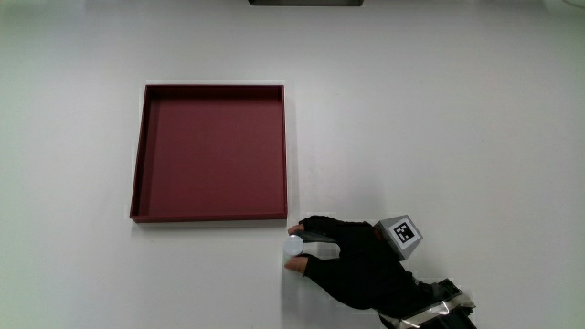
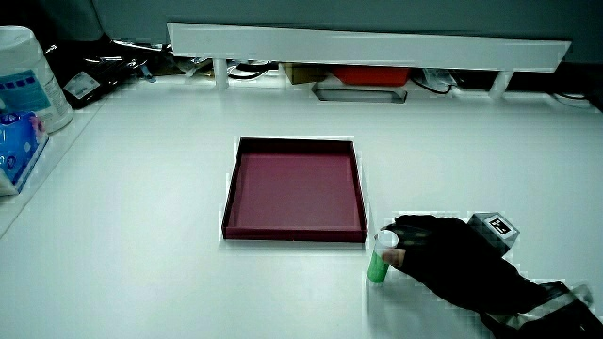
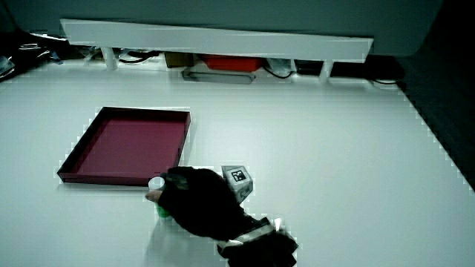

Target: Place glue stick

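Note:
A glue stick with a white cap [image 1: 292, 245] and a green body [image 2: 378, 267] stands upright on the white table, just outside the near corner of the dark red tray [image 1: 139, 187]. The hand [image 1: 352, 260] in its black glove is closed around the stick, thumb on one flank and fingers on the other. In a side view the stick's cap [image 3: 156, 184] shows at the fingertips, and its green base [image 3: 161, 213] peeks out under the hand [image 3: 197, 200]. The tray [image 2: 283, 233] [image 3: 74, 176] holds nothing.
A low white partition [image 2: 367, 42] [image 3: 215, 37] runs along the table's edge farthest from the person, with a red box [image 2: 382, 73] and cables under it. A white wipes tub [image 2: 24, 80] and a blue packet [image 2: 14, 151] stand at the table's edge.

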### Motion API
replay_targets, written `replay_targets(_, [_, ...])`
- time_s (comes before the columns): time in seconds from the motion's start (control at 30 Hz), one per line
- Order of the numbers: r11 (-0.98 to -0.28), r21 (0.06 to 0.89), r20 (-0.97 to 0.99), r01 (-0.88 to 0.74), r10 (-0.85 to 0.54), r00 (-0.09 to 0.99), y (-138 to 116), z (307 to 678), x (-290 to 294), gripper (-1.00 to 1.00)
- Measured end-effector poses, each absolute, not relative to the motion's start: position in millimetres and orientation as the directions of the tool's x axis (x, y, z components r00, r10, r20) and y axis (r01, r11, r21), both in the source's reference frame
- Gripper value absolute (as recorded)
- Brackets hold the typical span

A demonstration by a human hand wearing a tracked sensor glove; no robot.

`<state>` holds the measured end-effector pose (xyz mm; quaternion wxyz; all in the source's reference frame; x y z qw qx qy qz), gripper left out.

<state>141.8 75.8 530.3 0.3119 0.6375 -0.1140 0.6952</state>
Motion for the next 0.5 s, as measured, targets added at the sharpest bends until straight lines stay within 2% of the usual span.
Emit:
replay_targets(0.27, [-0.786, 0.243, 0.957, -0.569, 0.29, 0.008, 75.3, 529.5, 147.5, -0.69])
replay_targets(0.37, [-0.779, 0.255, 0.94, -0.573, 0.338, -0.04, 74.2, 526.0, 152.4, -0.78])
replay_targets(0.5, [-0.789, 0.223, 0.958, -0.572, 0.285, -0.019, 68.5, 521.7, 162.1, -0.91])
